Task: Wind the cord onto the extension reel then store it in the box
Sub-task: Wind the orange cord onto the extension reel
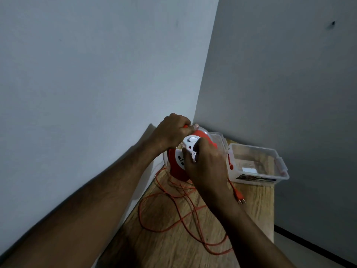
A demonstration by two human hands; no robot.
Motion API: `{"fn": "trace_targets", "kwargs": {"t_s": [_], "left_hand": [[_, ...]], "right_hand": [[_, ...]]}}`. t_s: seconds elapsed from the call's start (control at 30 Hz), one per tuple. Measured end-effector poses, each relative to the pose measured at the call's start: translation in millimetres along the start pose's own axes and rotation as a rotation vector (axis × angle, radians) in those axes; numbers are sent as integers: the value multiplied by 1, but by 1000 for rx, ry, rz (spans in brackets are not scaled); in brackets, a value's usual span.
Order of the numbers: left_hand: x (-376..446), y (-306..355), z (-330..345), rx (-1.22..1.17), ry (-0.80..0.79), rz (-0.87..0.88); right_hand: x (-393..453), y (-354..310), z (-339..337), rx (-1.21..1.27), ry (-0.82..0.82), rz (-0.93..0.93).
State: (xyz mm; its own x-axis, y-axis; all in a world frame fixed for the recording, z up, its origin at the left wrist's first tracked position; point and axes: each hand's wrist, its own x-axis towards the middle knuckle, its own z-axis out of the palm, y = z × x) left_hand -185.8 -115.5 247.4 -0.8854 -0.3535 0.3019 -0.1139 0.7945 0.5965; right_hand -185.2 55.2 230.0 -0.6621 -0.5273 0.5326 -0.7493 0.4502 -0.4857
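Observation:
A round orange extension reel [176, 171] with a white socket face stands tilted on the wooden table [168, 246] in the room's corner. My left hand [172, 132] is closed around the reel's orange handle at its top. My right hand [204, 167] grips the white socket face from the front. Loose orange cord [173, 213] lies in loops on the table below the reel. Its orange plug [239, 197] rests to the right of my right wrist. A clear plastic box [257, 165] sits open at the table's far right.
The box's clear lid [220, 141] leans behind the reel against the wall. Two grey walls meet in the corner right behind the table. The table's right edge drops to the floor, where a dark skirting strip [309, 238] runs.

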Motion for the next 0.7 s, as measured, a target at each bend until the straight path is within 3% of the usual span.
{"fn": "trace_targets", "kwargs": {"t_s": [0.07, 0.17, 0.37, 0.57, 0.7], "left_hand": [[-1, -3, -4, -7, -5, -17], [-1, 0, -6, 5, -18, -5], [-3, 4, -1, 4, -37, 27], [-6, 2, 4, 6, -30, 14], [-8, 2, 2, 13, -15, -4]], "right_hand": [[-7, 6, -4, -152, -43, -275], [-9, 18, -9, -326, -219, -408], [-3, 21, -9, -442, -319, -356], [2, 28, -8, -311, -200, -366], [3, 23, -1, -203, -139, -196]]}}
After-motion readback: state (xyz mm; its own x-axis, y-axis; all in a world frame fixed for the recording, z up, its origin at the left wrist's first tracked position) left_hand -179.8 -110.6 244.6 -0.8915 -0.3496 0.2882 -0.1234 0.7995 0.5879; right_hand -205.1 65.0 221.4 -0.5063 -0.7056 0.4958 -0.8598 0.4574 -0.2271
